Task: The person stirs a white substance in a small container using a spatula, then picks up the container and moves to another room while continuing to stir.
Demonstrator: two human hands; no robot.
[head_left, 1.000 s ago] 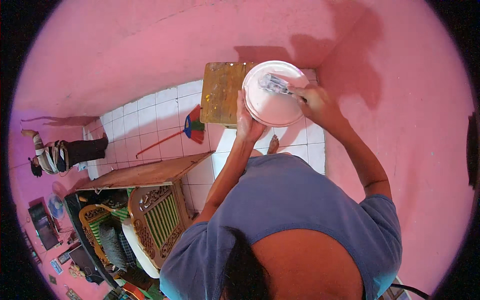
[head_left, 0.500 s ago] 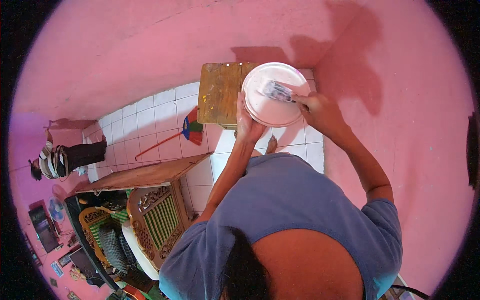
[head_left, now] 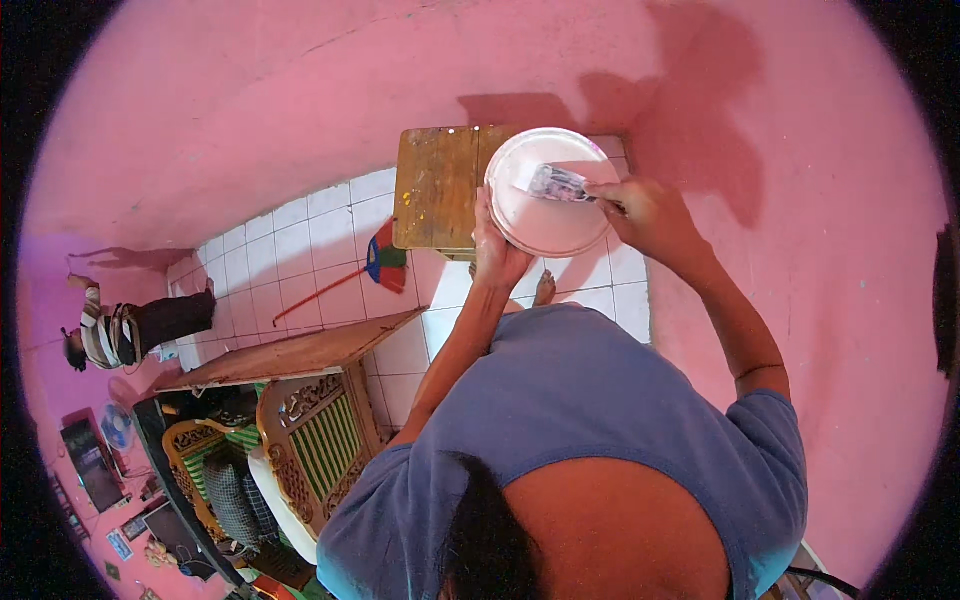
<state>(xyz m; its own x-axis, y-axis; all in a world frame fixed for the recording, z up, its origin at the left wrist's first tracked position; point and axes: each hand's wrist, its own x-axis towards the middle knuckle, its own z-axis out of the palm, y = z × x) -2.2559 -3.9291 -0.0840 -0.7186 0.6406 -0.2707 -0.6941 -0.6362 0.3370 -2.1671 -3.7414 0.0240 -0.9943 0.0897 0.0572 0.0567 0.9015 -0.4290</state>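
Note:
My left hand [head_left: 497,250] cups the near left side of a round, white-rimmed paint container [head_left: 548,225], with its fingers along the wall. Pale pink coats the inside; how deep it is I cannot tell. A paintbrush [head_left: 560,184], smeared with white, points left over the container's middle. The fingers of my right hand [head_left: 645,215] are closed round its handle at the right rim. Whether the brush tip touches the pale surface is unclear.
A wooden stool or small table [head_left: 437,190] with yellow spots stands by the pink wall [head_left: 300,120]. On the tiled floor lies a colourful broom [head_left: 385,262]. A wooden partition [head_left: 300,350] and carved chair [head_left: 320,440] are at left. Another person [head_left: 140,322] stands far left.
The paintbrush and my right hand have shifted slightly right over the container. My left hand keeps its hold. The far person's raised arm has moved slightly.

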